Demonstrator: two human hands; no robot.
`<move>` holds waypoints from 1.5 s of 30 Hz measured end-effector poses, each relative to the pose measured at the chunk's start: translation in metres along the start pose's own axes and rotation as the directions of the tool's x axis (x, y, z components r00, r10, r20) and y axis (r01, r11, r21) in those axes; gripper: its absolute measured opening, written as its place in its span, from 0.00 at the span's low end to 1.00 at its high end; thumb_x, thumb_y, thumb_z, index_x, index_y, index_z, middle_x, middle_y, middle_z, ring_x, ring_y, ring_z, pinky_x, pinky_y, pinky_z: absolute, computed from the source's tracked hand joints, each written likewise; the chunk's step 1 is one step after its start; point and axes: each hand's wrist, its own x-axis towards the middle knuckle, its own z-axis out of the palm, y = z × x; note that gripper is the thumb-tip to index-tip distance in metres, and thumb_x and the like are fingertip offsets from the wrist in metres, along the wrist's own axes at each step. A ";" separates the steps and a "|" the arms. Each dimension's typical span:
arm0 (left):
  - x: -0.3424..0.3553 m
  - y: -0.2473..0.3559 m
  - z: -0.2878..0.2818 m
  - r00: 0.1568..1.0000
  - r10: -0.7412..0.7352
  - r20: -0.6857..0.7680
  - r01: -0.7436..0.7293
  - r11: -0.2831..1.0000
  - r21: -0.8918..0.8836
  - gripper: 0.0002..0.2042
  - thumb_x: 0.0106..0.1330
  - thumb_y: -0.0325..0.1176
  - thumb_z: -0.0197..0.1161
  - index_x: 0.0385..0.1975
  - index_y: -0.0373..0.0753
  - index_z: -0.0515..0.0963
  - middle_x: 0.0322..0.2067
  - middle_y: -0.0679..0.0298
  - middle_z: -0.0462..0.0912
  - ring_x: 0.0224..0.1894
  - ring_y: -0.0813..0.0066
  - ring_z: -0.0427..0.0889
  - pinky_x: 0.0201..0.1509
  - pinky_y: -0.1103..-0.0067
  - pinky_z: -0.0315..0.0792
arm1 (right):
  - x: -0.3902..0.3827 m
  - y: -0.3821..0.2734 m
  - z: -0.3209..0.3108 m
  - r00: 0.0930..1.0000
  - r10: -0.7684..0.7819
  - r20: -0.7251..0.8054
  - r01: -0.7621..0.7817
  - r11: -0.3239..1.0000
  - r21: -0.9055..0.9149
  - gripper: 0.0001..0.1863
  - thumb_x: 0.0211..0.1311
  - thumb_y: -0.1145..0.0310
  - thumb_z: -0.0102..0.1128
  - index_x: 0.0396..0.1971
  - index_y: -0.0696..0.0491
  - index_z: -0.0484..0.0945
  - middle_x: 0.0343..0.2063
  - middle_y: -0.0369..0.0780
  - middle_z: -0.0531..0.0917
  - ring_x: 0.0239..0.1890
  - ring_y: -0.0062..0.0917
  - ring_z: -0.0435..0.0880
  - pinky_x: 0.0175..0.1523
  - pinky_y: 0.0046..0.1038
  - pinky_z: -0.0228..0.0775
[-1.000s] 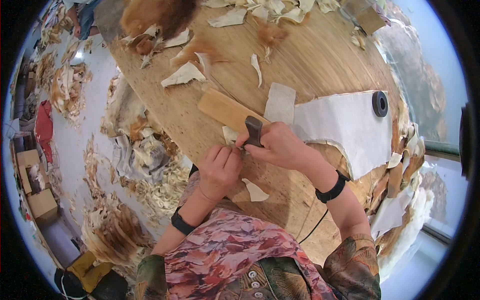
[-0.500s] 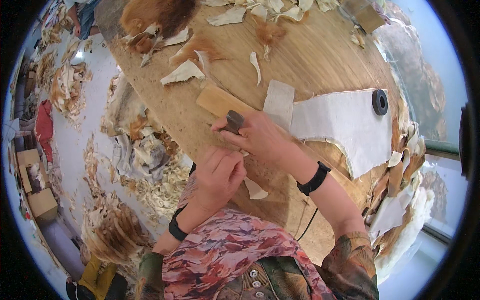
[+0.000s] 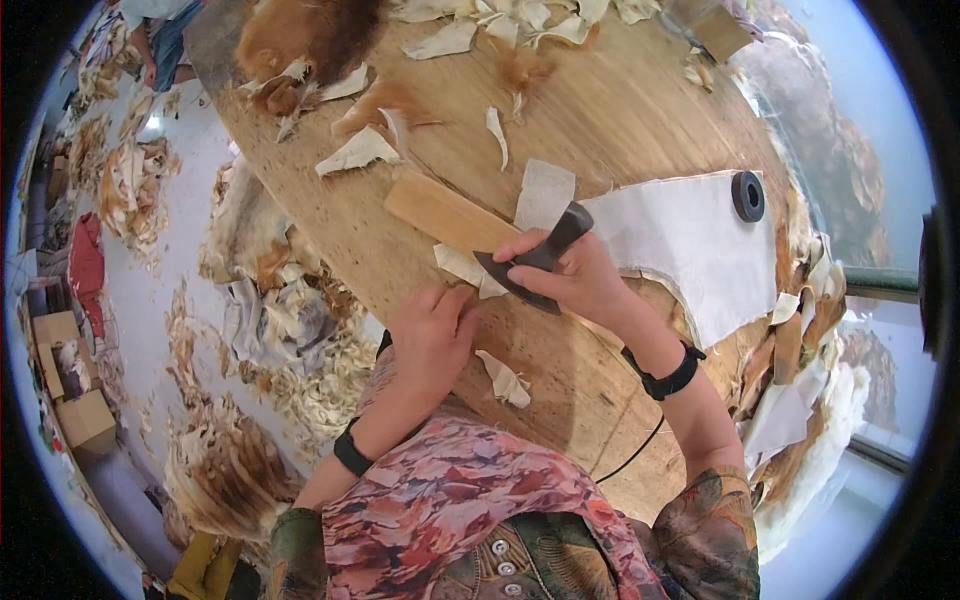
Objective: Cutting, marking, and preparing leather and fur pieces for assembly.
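A broad wooden worktop (image 3: 640,120) fills the middle, with furs heaped on the floor (image 3: 180,250) to its left. At its far left edge lies 1 large brown fur (image 3: 310,45); to the right, 1 white hide panel (image 3: 690,235) is spread flat, and 1 wooden board (image 3: 450,220) lies nearer the middle. The hands have just parted: 0.5 s ago they were close together, and now a gap separates them. The right hand (image 3: 590,287) grips 1 dark knife (image 3: 545,255), turned so that its curved blade shows, clear of the left hand (image 3: 425,335). I'd judge this a break between strokes, not a cut under way. The left hand is half curled; I cannot tell whether its fingers pinch anything. Beyond the knife is 1 pale patch (image 3: 546,188); 1 pale scrap (image 3: 462,266) lies by the board's near end, left of the blade. Another (image 3: 503,378) is closer to the body, perhaps 2 overlapping. Smallest, 1 black ring (image 3: 739,198) rests on the panel.
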 end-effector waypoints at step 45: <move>-0.003 -0.005 0.029 0.974 0.104 -0.203 -0.103 0.995 0.017 0.09 0.43 0.19 0.63 0.22 0.38 0.71 0.21 0.59 0.68 0.27 0.58 0.70 0.32 0.68 0.63 | 0.005 -0.003 0.010 0.975 -0.031 0.221 0.155 0.808 -0.569 0.16 0.56 0.58 0.63 0.20 0.56 0.82 0.17 0.48 0.78 0.23 0.43 0.79 0.30 0.40 0.70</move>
